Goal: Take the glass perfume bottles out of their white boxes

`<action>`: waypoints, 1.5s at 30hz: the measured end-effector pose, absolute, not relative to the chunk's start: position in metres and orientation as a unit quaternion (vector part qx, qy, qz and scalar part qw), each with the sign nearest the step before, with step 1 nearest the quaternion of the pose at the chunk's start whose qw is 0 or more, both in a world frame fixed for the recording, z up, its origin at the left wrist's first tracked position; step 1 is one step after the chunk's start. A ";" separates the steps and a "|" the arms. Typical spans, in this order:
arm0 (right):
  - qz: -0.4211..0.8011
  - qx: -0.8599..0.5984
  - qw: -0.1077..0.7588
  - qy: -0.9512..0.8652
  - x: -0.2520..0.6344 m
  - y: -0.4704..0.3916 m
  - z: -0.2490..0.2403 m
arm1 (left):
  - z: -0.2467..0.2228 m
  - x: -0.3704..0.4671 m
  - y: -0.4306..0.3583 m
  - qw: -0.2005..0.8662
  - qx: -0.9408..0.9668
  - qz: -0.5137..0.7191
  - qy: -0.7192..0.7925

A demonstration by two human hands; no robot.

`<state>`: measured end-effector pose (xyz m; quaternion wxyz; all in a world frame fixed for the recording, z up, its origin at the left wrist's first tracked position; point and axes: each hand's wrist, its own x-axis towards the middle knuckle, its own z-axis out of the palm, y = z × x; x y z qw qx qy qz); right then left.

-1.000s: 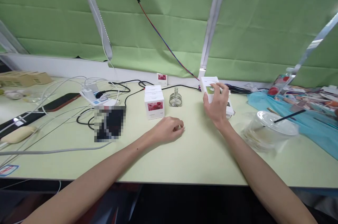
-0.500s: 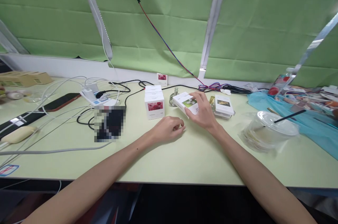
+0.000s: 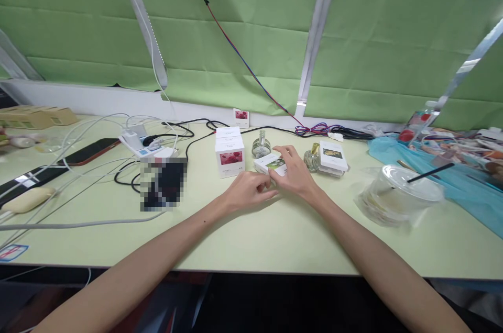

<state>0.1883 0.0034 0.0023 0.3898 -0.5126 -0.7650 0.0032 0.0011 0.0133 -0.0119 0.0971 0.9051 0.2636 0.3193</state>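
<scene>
My right hand (image 3: 294,175) is closed on a flat white box (image 3: 270,163) with a green picture, thumb at the near side and fingers over the right end. The box is low over the table, partly hidden by that hand. Curled fingers show on my left hand (image 3: 245,190), with no object visible in them; it rests just left of my right hand. Behind the box is a round glass bottle (image 3: 261,145). Left of it stands a row of white boxes (image 3: 231,158) with a red flower picture. A second glass bottle (image 3: 312,159) sits beside a white box (image 3: 332,158) with a yellow picture.
A lidded plastic cup (image 3: 401,194) with a black straw stands on the right, near a blue plastic sheet (image 3: 396,152). To the left are a power strip (image 3: 143,145), tangled cables and a phone (image 3: 88,151). A small card (image 3: 241,117) leans against the back wall.
The white box in my right hand has moved down and slightly toward me, uncovering the glass bottle behind it. My left hand has stayed almost in place; the two hands are now closer.
</scene>
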 end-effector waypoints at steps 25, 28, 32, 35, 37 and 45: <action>0.042 -0.536 0.366 -0.760 0.182 0.002 -0.005 | -0.006 0.004 0.010 0.084 0.872 0.298 0.381; 0.053 -0.540 0.372 -0.753 0.182 0.003 -0.005 | -0.006 0.003 0.012 0.087 0.868 0.283 0.398; 0.083 -0.543 0.387 -0.740 0.182 0.004 -0.004 | -0.006 0.003 0.012 0.093 0.869 0.261 0.409; 0.066 -0.538 0.403 -0.738 0.185 0.007 -0.004 | -0.005 0.003 0.011 0.104 0.876 0.254 0.396; 0.048 -0.534 0.415 -0.735 0.188 0.010 -0.004 | -0.004 0.003 0.010 0.105 0.880 0.251 0.389; 0.037 -0.546 0.426 -0.721 0.196 0.019 -0.006 | -0.002 0.003 0.010 0.101 0.887 0.250 0.374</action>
